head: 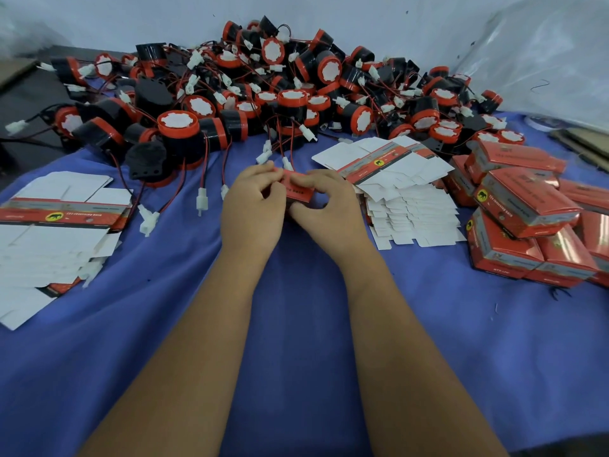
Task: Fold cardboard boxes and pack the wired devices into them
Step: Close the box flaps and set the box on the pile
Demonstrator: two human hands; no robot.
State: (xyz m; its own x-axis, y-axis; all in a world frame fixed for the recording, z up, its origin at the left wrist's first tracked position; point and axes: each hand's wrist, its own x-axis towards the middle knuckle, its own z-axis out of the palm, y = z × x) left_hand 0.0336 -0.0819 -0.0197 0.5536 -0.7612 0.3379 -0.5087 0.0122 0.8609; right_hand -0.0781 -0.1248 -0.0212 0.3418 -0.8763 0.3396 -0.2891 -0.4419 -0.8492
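A small red cardboard box (298, 189) sits between my two hands at the middle of the blue cloth. My left hand (253, 206) grips its left end with curled fingers. My right hand (324, 209) grips its right end, thumb and fingers curled around it. Most of the box is hidden by my fingers, and I cannot tell what is inside. Behind it spreads a large pile of black-and-red wired devices (250, 94) with white connectors.
Flat unfolded box blanks lie in a stack at the left (56, 225) and another at the right (402, 186). Several closed red boxes (527, 219) are heaped at the far right. The blue cloth (296, 324) covers the table; loose white connectors (201, 199) trail near my hands.
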